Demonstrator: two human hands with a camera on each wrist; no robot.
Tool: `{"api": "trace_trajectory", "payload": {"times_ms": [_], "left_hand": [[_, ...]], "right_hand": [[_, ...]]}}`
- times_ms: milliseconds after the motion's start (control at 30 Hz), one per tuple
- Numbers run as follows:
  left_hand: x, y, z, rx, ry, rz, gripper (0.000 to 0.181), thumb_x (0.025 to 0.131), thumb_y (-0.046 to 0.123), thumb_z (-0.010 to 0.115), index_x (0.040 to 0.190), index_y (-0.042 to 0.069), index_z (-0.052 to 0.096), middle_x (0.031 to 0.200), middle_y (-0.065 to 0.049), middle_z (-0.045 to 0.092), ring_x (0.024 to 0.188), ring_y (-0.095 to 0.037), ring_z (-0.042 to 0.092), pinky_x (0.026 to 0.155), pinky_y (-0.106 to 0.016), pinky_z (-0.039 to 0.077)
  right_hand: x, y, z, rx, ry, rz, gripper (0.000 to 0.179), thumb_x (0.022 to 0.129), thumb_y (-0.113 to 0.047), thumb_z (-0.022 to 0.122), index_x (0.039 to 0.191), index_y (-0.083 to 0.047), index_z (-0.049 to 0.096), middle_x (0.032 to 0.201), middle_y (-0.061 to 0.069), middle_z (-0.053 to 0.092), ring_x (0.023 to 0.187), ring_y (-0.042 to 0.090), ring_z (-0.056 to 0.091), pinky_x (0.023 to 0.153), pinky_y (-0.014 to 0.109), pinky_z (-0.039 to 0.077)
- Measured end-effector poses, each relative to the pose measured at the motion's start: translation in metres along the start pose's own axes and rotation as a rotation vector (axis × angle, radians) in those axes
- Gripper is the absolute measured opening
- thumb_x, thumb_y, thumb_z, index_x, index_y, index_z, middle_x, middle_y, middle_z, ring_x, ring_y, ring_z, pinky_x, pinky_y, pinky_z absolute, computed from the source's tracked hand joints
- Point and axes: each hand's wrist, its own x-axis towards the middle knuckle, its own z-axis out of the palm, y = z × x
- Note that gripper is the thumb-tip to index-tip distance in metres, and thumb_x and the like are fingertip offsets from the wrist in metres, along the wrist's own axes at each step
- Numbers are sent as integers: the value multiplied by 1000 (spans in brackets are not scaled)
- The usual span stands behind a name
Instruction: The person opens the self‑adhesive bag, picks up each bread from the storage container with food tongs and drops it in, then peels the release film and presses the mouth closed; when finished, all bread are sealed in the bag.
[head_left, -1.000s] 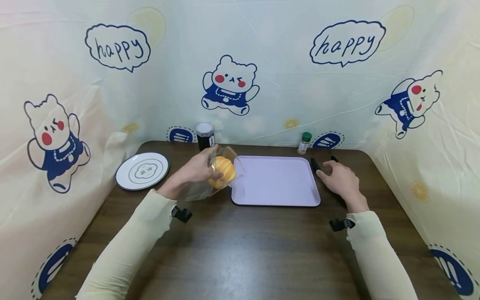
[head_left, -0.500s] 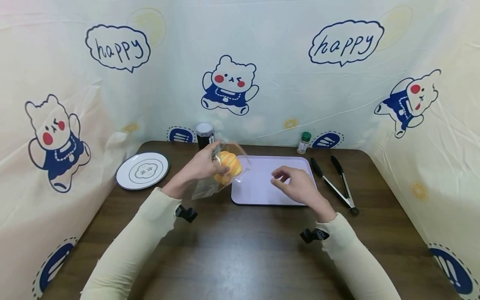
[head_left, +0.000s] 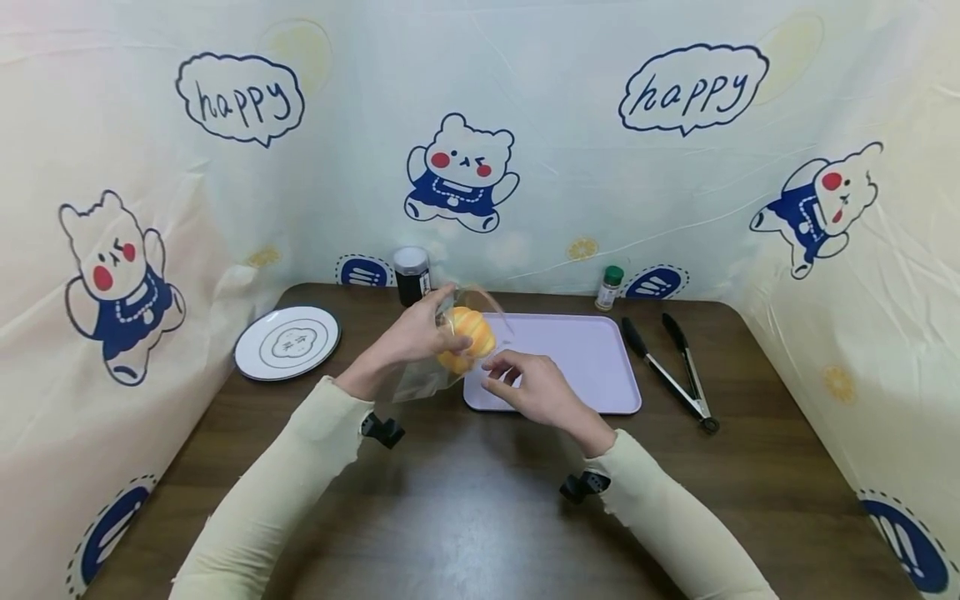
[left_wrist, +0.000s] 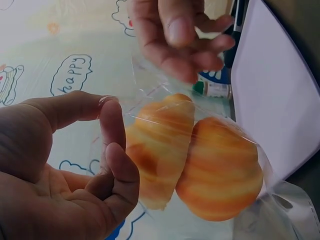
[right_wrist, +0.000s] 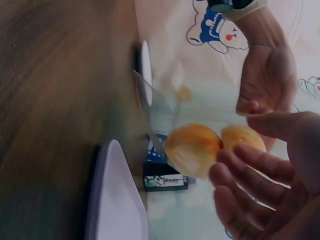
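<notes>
My left hand (head_left: pixel 412 335) pinches a clear plastic bag (head_left: pixel 420 382) between thumb and fingers, holding it over the left end of a lilac tray (head_left: pixel 570 367). Inside the bag are two golden bread rolls: a rounded, ridged one (left_wrist: pixel 220 170) and a longer one (left_wrist: pixel 162 150) beside it. Close to the bag's right side is my right hand (head_left: pixel 536 390), its fingers loosely bent and holding nothing. In the right wrist view, the right fingers (right_wrist: pixel 245 185) overlap the bag and partly cover one roll.
A white plate (head_left: pixel 287 343) lies at the left edge of the wooden table (head_left: pixel 465 517). At the back stand a dark jar (head_left: pixel 412 279) with a pale lid and a small green-capped bottle (head_left: pixel 609 288). Black-and-silver tongs (head_left: pixel 675 375) lie right of the tray.
My right hand has left the tongs and moved left across the tray to the bag. The left hand, still gripping the bag of rolls, has shifted slightly right.
</notes>
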Motion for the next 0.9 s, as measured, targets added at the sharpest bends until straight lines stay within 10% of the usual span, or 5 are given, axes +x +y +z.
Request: {"api": "trace_trajectory", "payload": {"times_ms": [400,900], "left_hand": [[3,4,10,-37,-27,17,98,85,25,76,161,16,15,160,-15,30,121,-32,50,106,-50,48],[6,4,13,-44,-4,-4,96,86,28,77,161,16,18,156,-15,35,121,-32,50,108,-50,46]], "right_hand": [[13,-10,9,95,199,27,16,91,-28,73,96,-14,77,85,-4,76,71,7,66,60,21,51],[17,-11,14,77,181,0,9,89,-19,74,93,-12,79,83,-3,76,74,9,67,64,21,51]]}}
